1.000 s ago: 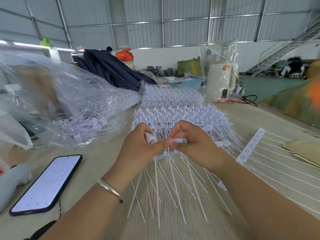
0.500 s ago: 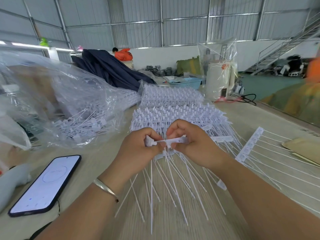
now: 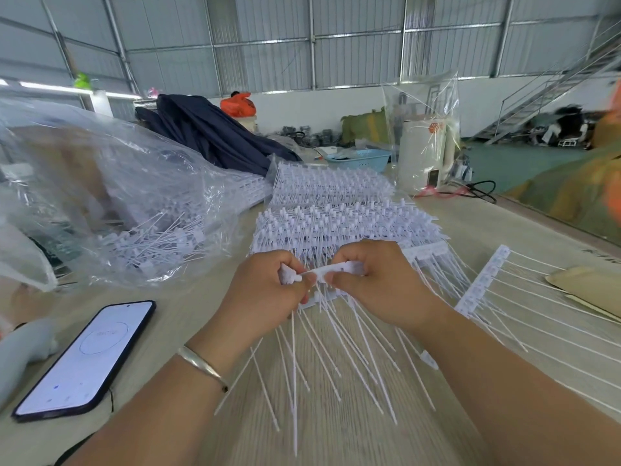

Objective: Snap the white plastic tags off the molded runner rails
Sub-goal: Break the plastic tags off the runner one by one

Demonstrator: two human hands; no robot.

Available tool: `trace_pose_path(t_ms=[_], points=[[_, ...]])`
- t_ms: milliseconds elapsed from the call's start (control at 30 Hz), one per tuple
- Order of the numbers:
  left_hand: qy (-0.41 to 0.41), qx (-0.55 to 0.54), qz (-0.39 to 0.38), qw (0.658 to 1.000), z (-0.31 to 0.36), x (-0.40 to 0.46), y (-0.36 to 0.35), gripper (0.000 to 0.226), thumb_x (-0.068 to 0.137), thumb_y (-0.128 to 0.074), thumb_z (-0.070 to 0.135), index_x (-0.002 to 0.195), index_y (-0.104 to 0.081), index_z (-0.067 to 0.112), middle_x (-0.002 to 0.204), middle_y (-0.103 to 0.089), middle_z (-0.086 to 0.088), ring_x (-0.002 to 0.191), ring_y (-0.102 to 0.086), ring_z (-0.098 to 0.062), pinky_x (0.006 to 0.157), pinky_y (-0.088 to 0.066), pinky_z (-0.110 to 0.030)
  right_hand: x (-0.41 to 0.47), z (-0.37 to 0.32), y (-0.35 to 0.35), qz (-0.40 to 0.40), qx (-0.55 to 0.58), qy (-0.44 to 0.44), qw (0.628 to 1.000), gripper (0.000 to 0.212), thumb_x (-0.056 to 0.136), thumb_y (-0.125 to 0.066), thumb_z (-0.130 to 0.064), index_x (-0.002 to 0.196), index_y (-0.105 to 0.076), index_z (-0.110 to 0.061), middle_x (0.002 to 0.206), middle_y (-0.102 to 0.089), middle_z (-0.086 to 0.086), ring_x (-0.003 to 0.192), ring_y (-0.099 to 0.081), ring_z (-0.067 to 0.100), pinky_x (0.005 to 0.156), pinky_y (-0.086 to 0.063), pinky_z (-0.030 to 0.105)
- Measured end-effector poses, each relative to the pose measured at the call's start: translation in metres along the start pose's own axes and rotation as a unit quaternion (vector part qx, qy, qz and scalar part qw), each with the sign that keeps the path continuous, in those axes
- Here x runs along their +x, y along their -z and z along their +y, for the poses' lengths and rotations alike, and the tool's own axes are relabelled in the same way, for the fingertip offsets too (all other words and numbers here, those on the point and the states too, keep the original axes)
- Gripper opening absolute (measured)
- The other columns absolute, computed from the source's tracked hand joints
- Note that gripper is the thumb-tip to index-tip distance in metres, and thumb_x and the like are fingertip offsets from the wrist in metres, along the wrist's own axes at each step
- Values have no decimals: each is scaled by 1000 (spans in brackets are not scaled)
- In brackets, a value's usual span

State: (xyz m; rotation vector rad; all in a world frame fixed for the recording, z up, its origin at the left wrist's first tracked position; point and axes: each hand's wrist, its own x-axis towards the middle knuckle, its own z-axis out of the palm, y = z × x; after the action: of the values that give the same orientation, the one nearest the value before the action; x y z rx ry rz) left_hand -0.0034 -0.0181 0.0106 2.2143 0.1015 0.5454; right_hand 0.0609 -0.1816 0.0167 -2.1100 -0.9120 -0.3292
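- Corrugated metal walls enclose a warehouse; a pale wooden table (image 3: 524, 216) carries stacked runner rails (image 3: 336, 223).
- Over the table's middle, the left hand (image 3: 265, 290) pinches one white tag (image 3: 289, 275) at the end of a held rail (image 3: 339, 269), which the right hand (image 3: 379, 284) grips with curled fingers.
- Step in hand: breaking that tag free (its joint is hidden).
- Next probably calls for a short twist, then moving to the neighbouring tag.

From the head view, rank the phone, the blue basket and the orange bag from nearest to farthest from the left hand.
Measured from the left hand:
1. Phone, on the table just left of that hand.
2. Blue basket, far end of the table, to the right.
3. Orange bag, beyond the dark cloth, by the back wall.
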Motion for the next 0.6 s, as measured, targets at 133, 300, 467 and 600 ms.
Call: trace_pose_path(t_ms=[133, 300, 467, 600], points=[[2, -7, 53, 999, 4, -2, -5, 14, 85, -71, 15, 74, -64, 15, 56, -67, -1, 36, -57, -8, 39, -43, -16, -4, -7, -10, 68, -125, 64, 988, 12, 82, -67, -17, 71, -68, -12, 59, -54, -3, 69, -50, 19, 78, -33, 35], [-9, 16, 104, 994, 10, -5, -11, 15, 79, -69, 13, 66, -62, 9, 56, -63, -6, 47, -59, -17, 55, -53, -36, -12, -23, -21, 121, -218, 86, 965, 15, 74, -57, -17, 60, -60, -13, 57, -57, 1, 65, -54, 24, 74, -37, 36], [23, 21, 74, 997, 12, -4, -5, 29, 60, -58, 19, 71, -57, -8, 62, -58, -24, 43, -52, -22, 48, -42, -33, -15, -28, -34, 112, -291, 148, 939, 9, 59, -67, -4, 59, -60, -10, 58, -58, 4, 66, -56, 26, 78, -31, 34], [41, -29, 22, 999, 3, 0, 2, 14, 81, -67, 8, 78, -61, -4, 53, -60, -11, 35, -50, -11, 41, -39, -19, -9, -22, -26, 52, -245, 119, 961, 10, 78, -65, -11, 68, -65, -14, 65, -62, 0, 74, -56, 22, 83, -32, 34]])
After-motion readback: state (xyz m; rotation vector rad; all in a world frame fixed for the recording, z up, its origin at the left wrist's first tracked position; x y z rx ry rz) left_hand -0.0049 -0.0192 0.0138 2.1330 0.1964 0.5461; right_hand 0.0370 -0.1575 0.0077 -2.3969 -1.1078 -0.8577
